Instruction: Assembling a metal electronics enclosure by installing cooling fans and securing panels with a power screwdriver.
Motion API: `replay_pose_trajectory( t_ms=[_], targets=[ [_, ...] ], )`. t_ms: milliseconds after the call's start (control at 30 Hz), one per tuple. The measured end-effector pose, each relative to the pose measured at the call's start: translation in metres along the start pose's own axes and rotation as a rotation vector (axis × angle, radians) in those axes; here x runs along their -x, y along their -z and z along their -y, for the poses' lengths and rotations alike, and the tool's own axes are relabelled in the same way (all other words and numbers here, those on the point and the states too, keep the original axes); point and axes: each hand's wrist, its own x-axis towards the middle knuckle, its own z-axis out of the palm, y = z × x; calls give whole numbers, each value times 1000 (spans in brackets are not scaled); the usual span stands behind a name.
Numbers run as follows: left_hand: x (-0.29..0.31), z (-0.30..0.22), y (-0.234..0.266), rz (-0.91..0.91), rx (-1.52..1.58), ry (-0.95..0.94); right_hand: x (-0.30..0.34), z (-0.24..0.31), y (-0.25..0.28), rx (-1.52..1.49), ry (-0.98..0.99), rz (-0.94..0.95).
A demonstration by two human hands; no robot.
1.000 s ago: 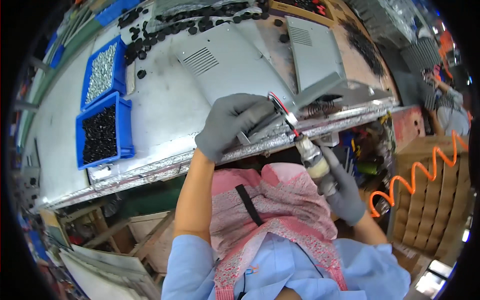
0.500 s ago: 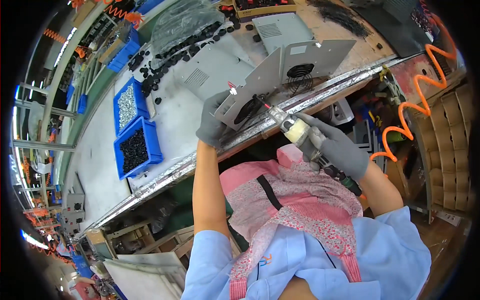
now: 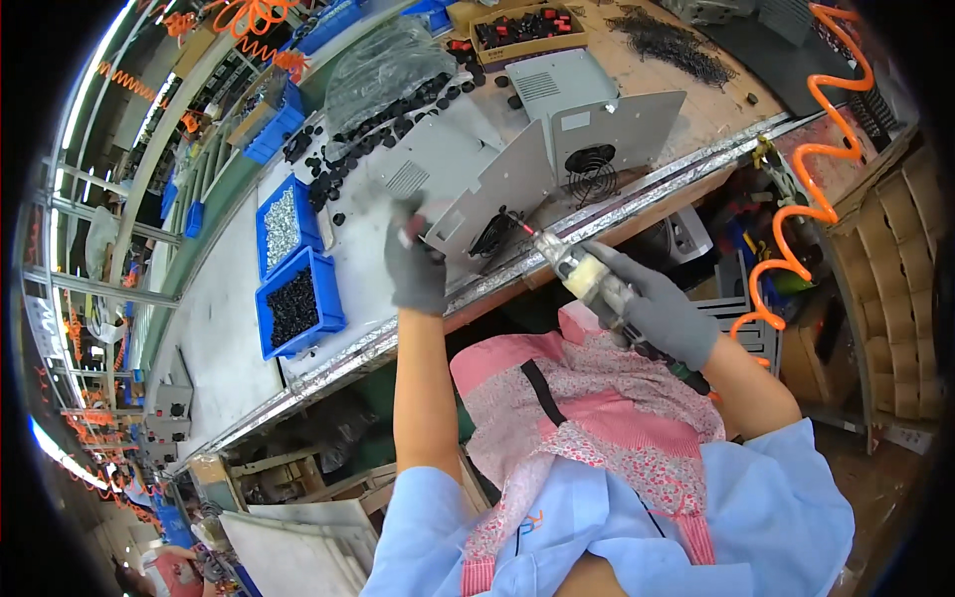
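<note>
My right hand (image 3: pixel 668 310), in a grey glove, is wrapped round a power screwdriver (image 3: pixel 587 275). The bit points at a black fan guard on the upright grey metal panel (image 3: pixel 489 211). Just left of that panel's edge is my left hand (image 3: pixel 416 267), also gloved and blurred at the fingertips. Its fingers are closed round something small and reddish, too smeared to name. The panel stands on the bench edge, joined or leaning against a second grey panel (image 3: pixel 633 131) with a round fan opening and wire guard.
Blue bins of silvery (image 3: pixel 283 227) and black small parts (image 3: pixel 292 306) stand left on the bench. Loose black caps lie around a clear plastic bag (image 3: pixel 386 75). A carton (image 3: pixel 530 36) holds red-and-black parts. An orange coiled hose (image 3: pixel 811 214) hangs at right.
My left hand has let go of the panel's edge and shifted left off it. The screwdriver stays near the fan guard. The whole view has shifted slightly.
</note>
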Motion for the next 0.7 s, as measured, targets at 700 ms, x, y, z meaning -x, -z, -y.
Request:
replay_pose_trajectory(
  t_ms=[700],
  targets=[
    [113,26,-4,37,666,442,22,-38,-41,140,78,170]
  ],
)
